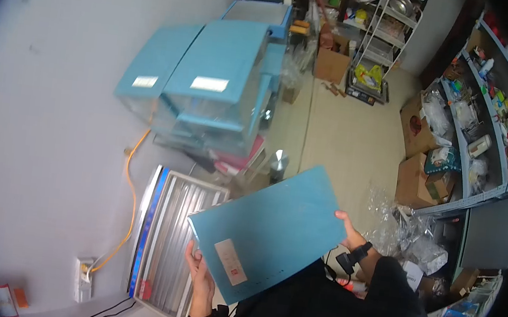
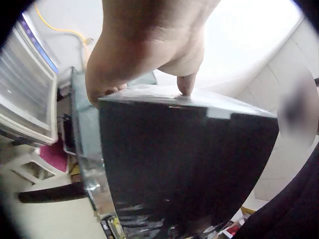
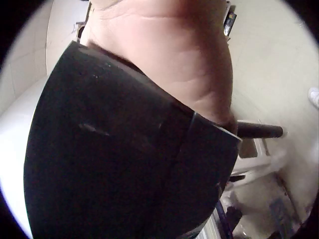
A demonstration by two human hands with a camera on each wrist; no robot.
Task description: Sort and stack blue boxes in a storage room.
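A flat blue panel [image 1: 278,224] with a white label [image 1: 230,262] is held up in front of the body, tilted, in the head view. The left hand [image 1: 201,278] grips its left edge, and the right hand [image 1: 352,233] grips its right edge. From the left wrist, the panel's dark face [image 2: 184,159] shows below the left hand [image 2: 149,50], whose fingers lie at its edge. In the right wrist view the dark side [image 3: 114,144] hangs under the right hand [image 3: 169,55]; those fingertips are hidden behind it.
A slatted metal-framed unit [image 1: 178,244] stands to the left near the wall. Blue-lidded clear bins [image 1: 215,60] are beyond it. Shelves [image 1: 484,116] with goods and cardboard boxes [image 1: 415,180] line the right side. A wheeled rack [image 1: 386,36] stands at the back, past the pale floor.
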